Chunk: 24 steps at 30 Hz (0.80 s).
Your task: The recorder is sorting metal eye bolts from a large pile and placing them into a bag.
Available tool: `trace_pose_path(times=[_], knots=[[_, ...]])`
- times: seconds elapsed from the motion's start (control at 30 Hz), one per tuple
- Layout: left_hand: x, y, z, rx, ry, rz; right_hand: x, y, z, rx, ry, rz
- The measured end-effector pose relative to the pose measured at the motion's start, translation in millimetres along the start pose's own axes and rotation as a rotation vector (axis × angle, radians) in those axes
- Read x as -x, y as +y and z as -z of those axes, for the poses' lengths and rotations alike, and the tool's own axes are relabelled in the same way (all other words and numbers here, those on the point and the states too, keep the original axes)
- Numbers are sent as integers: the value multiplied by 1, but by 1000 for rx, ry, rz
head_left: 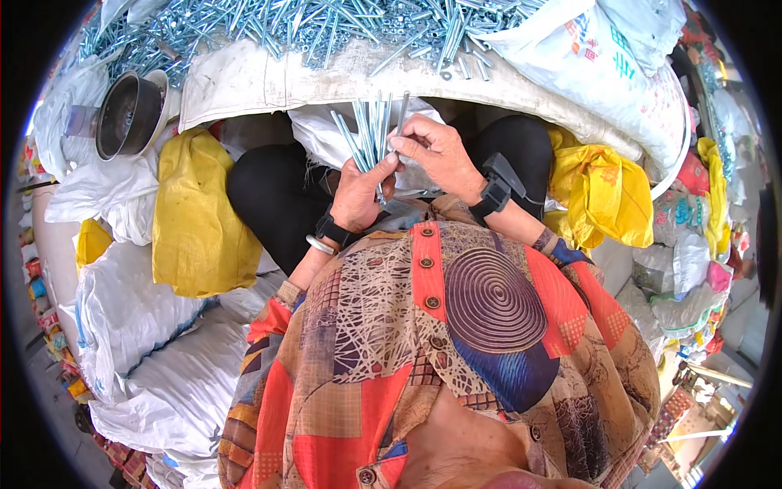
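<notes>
My left hand (pixel 358 194) is closed round a bundle of long silvery metal rods (pixel 372 130), which fan out upward from the fist. They look like long bolts or threaded rods; their lower ends poke out beneath the fingers. Beside the bundle, my right hand (pixel 432 151) pinches a single rod (pixel 402 112) between thumb and fingers, held nearly upright. The two hands almost touch, just in front of the near edge of the work surface. On that surface lies a wide heap of similar rods with small nuts (pixel 326 24).
A pale cloth-covered edge (pixel 244 85) curves across in front of me. At the left stands a dark round bowl (pixel 129 118). Yellow woven sacks (pixel 195 220) (pixel 604 191) hang on both sides of my knees. White sacks (pixel 175 367) lie at the left, and another white sack (pixel 599 49) rests at the upper right.
</notes>
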<state>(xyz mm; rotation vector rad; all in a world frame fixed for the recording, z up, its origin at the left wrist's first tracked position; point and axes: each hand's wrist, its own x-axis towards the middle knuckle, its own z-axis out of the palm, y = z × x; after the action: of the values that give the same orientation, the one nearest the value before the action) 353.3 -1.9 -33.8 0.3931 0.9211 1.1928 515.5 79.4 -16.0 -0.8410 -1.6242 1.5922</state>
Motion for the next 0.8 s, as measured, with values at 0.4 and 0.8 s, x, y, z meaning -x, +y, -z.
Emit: trace_pose_path(times=[0.4, 0.8], knots=[[8, 0, 15, -23, 62, -71, -124, -14, 67, 1140, -125, 704], [20, 5, 23, -16, 99, -93, -185, -9, 96, 988, 14, 614]])
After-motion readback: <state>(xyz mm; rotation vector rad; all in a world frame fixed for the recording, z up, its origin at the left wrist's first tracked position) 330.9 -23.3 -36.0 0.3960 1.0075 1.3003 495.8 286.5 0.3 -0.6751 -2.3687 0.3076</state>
